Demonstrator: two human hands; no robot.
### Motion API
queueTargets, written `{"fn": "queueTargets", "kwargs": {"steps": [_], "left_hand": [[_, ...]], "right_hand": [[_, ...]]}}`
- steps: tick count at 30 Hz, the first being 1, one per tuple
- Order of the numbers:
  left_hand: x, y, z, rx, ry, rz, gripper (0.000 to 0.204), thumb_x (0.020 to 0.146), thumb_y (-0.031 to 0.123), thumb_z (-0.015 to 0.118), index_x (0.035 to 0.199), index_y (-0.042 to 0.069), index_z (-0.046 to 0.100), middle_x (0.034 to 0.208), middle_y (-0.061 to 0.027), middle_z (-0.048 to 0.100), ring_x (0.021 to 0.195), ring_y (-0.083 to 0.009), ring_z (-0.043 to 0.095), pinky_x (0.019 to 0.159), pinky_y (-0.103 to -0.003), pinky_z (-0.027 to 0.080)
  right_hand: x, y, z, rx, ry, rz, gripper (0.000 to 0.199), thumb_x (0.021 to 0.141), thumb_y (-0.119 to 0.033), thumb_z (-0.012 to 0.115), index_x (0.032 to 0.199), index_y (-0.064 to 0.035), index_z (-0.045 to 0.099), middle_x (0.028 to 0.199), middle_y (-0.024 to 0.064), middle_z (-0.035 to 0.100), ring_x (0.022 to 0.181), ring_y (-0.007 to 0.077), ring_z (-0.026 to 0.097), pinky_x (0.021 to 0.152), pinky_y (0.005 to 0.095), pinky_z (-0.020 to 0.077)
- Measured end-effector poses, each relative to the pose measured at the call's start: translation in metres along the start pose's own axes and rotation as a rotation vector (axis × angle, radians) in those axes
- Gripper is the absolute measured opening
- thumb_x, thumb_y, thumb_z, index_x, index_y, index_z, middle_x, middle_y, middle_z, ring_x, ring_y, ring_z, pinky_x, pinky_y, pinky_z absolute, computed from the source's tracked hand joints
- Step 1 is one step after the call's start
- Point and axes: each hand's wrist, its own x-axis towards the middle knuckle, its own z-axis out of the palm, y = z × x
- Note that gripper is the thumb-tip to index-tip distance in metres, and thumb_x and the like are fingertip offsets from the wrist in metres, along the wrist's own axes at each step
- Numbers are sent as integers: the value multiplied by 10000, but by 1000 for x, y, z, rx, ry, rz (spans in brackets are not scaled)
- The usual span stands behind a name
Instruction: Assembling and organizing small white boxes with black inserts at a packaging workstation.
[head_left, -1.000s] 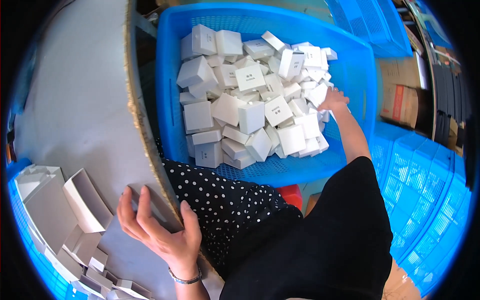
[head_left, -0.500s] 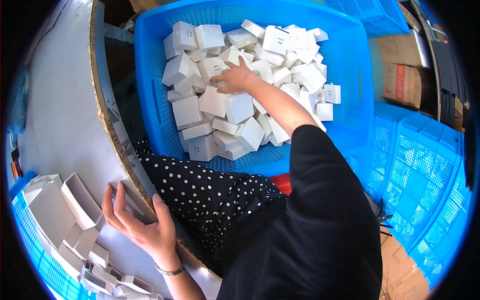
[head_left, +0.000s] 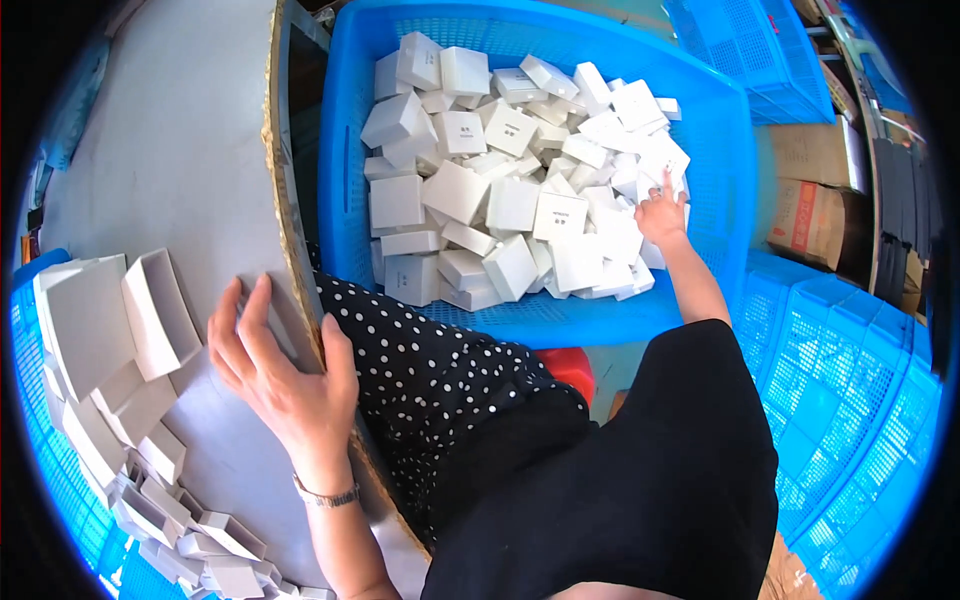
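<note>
A large blue plastic crate holds a heap of small white boxes, several with dark print on top. At the right side of the heap, my right hand lies with its fingers apart on the boxes and grips none of them. My left hand rests on the edge of the grey tabletop, fingers spread and holding nothing. Beyond its fingertips, on the left, white open-topped box parts are piled up.
The table's worn, rough edge runs between the tabletop and the crate. Blue mesh crates stand along the right, with another blue crate at the top right. Cardboard boxes sit behind. A red object shows below the crate.
My right hand has moved from the heap's middle to its right side, and some boxes there have shifted. The view has turned a little. My left hand stays at the table edge.
</note>
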Motion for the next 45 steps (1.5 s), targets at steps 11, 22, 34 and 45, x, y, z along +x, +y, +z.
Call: {"fn": "queueTargets", "kwargs": {"steps": [11, 22, 34, 45], "left_hand": [[-10, -17, -4, -66, 164, 57, 466, 812, 137, 760, 1245, 37, 618, 1307, -200, 593, 1251, -386, 536, 1079, -488, 425], [-246, -28, -79, -300, 387, -346, 373, 787, 83, 780, 1141, 54, 662, 1215, -132, 644, 1229, -354, 565, 1051, -458, 469], [-445, 26, -163, 717, 548, -1325, 484, 746, 110, 764, 1206, 43, 630, 1298, -173, 549, 1283, -388, 464, 1117, -495, 342], [-590, 51, -147, -374, 1867, -1373, 713, 924, 444, 712, 1418, -28, 509, 1454, -199, 487, 1252, -256, 549, 1091, -394, 416]], "right_hand": [[3, -226, -47, 535, 356, -643, 482, 952, -488, 552, 1377, -275, 635, 1401, 86, 632, 1333, 331, 554, 1133, 587, 350], [18, -135, -172, 986, 440, -593, 112, 868, -109, 686, 903, -6, 717, 857, 142, 703, 815, 304, 664, 786, 360, 524], [-285, -522, -427, 201, 787, -2203, 667, 810, -173, 775, 1434, -112, 546, 1552, 183, 435, 1471, 408, 356, 1182, 492, 333], [-306, -630, -384, 202, 818, -2246, 635, 891, -144, 703, 1497, -180, 514, 1602, 119, 408, 1504, 394, 299, 1221, 491, 295]]}}
